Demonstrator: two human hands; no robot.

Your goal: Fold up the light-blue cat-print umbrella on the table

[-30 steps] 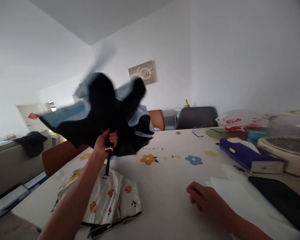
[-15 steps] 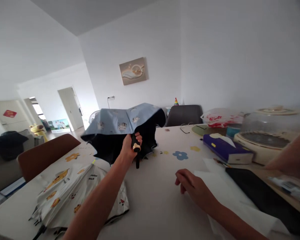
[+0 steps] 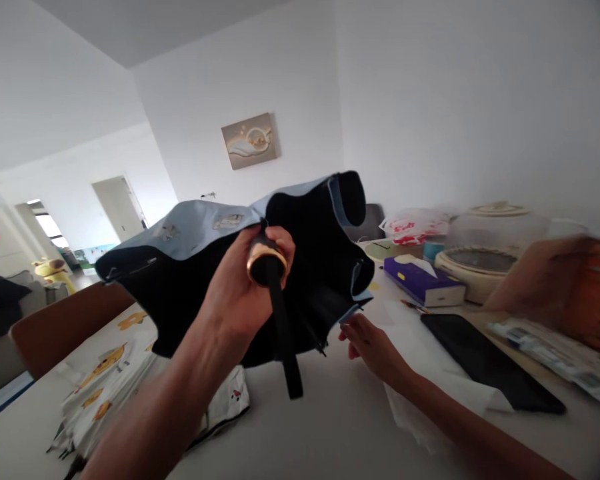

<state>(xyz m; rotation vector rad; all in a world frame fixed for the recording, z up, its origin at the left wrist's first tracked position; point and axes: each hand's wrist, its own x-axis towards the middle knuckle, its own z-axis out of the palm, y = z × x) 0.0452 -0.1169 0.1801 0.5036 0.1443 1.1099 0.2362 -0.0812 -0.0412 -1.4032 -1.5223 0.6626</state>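
A folding umbrella (image 3: 200, 223), light blue outside and black inside, is held partly spread above the table. My left hand (image 3: 243, 287) wraps around its black handle, whose gold-ringed end faces me. From that end a black wrist strap (image 3: 286, 347) hangs down. At the canopy's lower right edge is my right hand (image 3: 367, 340), its fingers curled and pinching the blue rim. Beneath my left forearm lies a second umbrella (image 3: 100, 387), white with yellow duck prints, loosely folded on the table and partly hidden.
On the right are a purple tissue box (image 3: 425, 280), a clear domed container (image 3: 495, 233), a black flat tablet-like slab (image 3: 490, 363), white paper (image 3: 415, 380) and a plastic bag (image 3: 413, 225). A brown chair (image 3: 70, 327) stands at the left.
My left hand has brought the blue umbrella closer and raised it, so its black inside shows more. The canopy's right edge now meets my right hand, which was apart from it.
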